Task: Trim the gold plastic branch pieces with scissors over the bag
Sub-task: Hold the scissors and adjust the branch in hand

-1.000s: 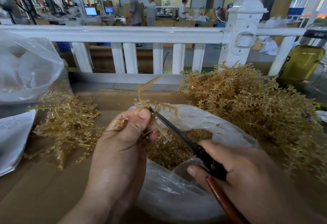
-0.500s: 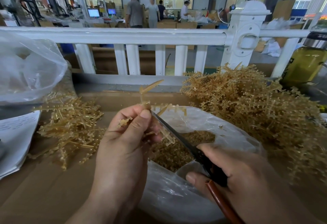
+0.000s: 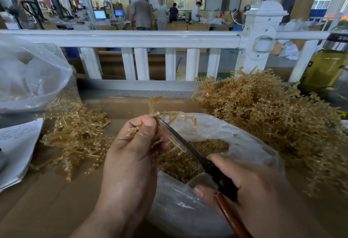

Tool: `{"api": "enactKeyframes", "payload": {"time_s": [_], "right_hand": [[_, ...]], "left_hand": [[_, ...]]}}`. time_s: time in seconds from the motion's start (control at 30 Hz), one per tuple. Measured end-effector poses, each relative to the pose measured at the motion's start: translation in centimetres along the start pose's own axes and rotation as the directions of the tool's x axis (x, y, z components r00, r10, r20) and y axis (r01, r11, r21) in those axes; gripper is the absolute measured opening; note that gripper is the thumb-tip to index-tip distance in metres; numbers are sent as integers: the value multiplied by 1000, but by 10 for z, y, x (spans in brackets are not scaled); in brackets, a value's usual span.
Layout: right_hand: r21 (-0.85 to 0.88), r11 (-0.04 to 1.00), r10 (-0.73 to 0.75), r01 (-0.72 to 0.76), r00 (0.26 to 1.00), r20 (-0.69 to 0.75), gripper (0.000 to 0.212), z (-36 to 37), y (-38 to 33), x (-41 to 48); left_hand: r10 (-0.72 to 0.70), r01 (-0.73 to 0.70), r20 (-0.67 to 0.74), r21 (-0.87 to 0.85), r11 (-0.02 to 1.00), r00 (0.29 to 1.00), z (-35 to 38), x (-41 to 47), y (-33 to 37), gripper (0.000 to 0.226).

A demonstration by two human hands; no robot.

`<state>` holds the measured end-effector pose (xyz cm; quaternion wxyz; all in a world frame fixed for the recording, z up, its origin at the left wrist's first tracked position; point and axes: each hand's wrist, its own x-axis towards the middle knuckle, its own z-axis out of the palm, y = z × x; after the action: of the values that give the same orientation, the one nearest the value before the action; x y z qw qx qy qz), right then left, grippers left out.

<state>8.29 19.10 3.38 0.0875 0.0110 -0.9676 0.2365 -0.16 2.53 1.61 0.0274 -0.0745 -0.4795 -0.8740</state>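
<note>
Nearest me, right hand (image 3: 250, 187) curls round scissors (image 3: 197, 156) handles, thumb tucked under; blades reach up-left to left hand (image 3: 131, 155), whether parted or closed I cannot quite tell; left thumb and fingers pinch gold branch piece (image 3: 152, 107), held above open clear bag (image 3: 178, 209); gold trimmings (image 3: 180, 162) lie inside bag; flat gold sprigs (image 3: 75, 136) heaped on cardboard at left, big tangled pile (image 3: 273, 117) at right; white railing (image 3: 131, 39) behind; yellow-green bottle (image 3: 325, 68) far right.
</note>
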Motion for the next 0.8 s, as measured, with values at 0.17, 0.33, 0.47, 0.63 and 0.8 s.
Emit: {"api": "enactKeyframes", "payload": {"time_s": [0.17,0.33,0.47,0.63,0.8], "right_hand": [[-28,999,-19,20,1000,16,70,3,2,0],[-43,999,-14,14,1000,3,74,3,2,2],[-41,999,-11,10,1000,-4,72,6,0,1],[-26,999,-34,34,999,-31,75,6,0,1],[-45,996,-79,74,990,-118,70,7,-3,-1]], "left_hand": [[-4,4,-20,-3,1000,1000,0,0,0,13],[-42,41,-42,-30,999,998,1,0,1,8],[-58,56,-40,-41,998,998,3,-2,0,9],[-83,81,-36,-53,995,996,7,-5,-3,11],[-83,79,-65,-64,995,994,8,-7,-2,10]]}}
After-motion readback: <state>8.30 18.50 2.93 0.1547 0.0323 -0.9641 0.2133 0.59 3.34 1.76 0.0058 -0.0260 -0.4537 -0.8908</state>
